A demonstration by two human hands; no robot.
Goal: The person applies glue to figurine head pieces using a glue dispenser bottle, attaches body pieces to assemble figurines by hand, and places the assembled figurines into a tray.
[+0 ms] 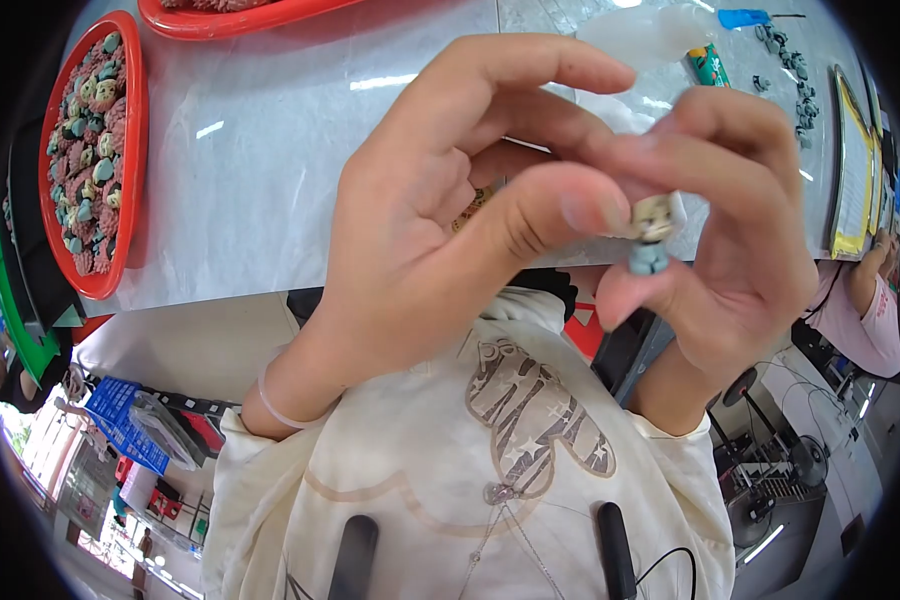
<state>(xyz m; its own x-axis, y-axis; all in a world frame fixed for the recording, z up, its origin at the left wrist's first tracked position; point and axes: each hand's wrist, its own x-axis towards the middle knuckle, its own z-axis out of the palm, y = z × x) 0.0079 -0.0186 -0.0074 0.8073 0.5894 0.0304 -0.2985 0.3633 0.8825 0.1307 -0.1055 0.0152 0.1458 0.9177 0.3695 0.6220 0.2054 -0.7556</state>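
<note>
Plainly, the lettering here is hard to make out: the green tube (708,66) on the far side of the table (240,200) carries markings too small to read, and the pale marks on the blue panel (125,420) in the background at the left are blurred; by count, one small figurine (649,238) is up in the fingers, pale-headed with a blue-grey lower part, upright, above the near edge of the table and in front of the shirt (400,440); the right hand (745,220) has it in a narrow pinch, thumb under its feet and bent fingers above; the left hand (425,200) is curved, its thumb tip at the figurine's head and one finger held out, though I cannot tell whether it grips too; two red trays stand on the table, the left tray (138,130) heaped with pink, blue-grey and cream pieces (88,160) that overlap too much to count, the far tray (210,30) cut off by the frame's top; near the one tube lie one translucent bottle (640,38), one blue piece with a thin dark tip (743,18), and a scattered line of grey bits (792,65), too bunched for a sure number; farther right are a yellow-edged board (850,195) and one other person's pink sleeve (878,320); the left wrist wears one pale band (267,392).
</note>
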